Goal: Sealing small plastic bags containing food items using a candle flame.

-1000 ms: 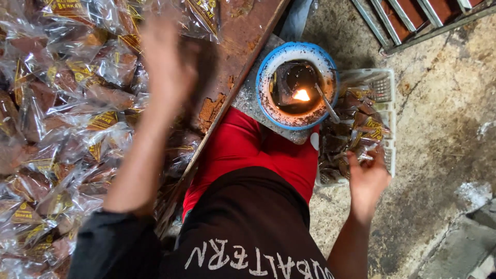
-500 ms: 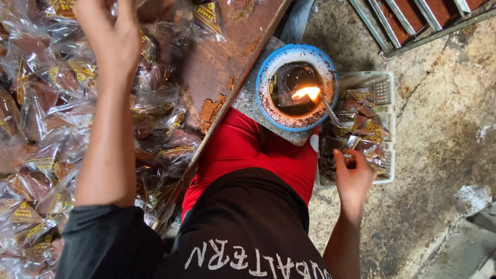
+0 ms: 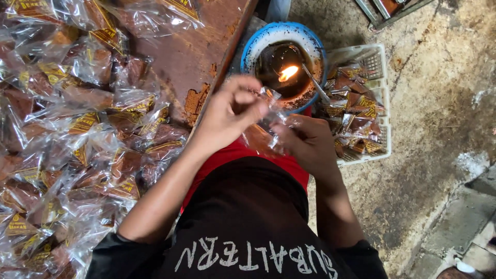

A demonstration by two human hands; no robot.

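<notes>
1. A small clear plastic packet (image 3: 268, 116) with a brown sweet inside is held between both hands, above the person's lap and just in front of the blue-rimmed bowl (image 3: 253, 46).
2. The left hand (image 3: 227, 113) is closed on the packet's upper end, which is pinched between thumb and fingertips (image 3: 247, 98).
3. The right hand (image 3: 310, 142) is closed on the packet's lower side, with the fingers curled under the plastic.
4. The open end of the packet is turned toward the small flame (image 3: 288, 73) burning in the bowl; whether the plastic touches the flame cannot be told.
5. Dark liquid and a thin metal rod (image 3: 315, 82) are seen in the bowl, the rod leaning over the bowl's right rim.
6. A white plastic basket (image 3: 380, 57) is set on the concrete floor (image 3: 439, 103), just right of the bowl, and is part-filled with packed sweets (image 3: 351, 108) bearing yellow labels.
7. A worn brown board (image 3: 196, 46) lies to the left, its right edge running beside the bowl.
8. The board's left part is covered by a heap of filled clear packets (image 3: 77, 134), which reaches to its near edge.
9. Red cloth (image 3: 227, 155) is seen over the lap, beneath the hands, and a black shirt (image 3: 243, 217) below it.
</notes>
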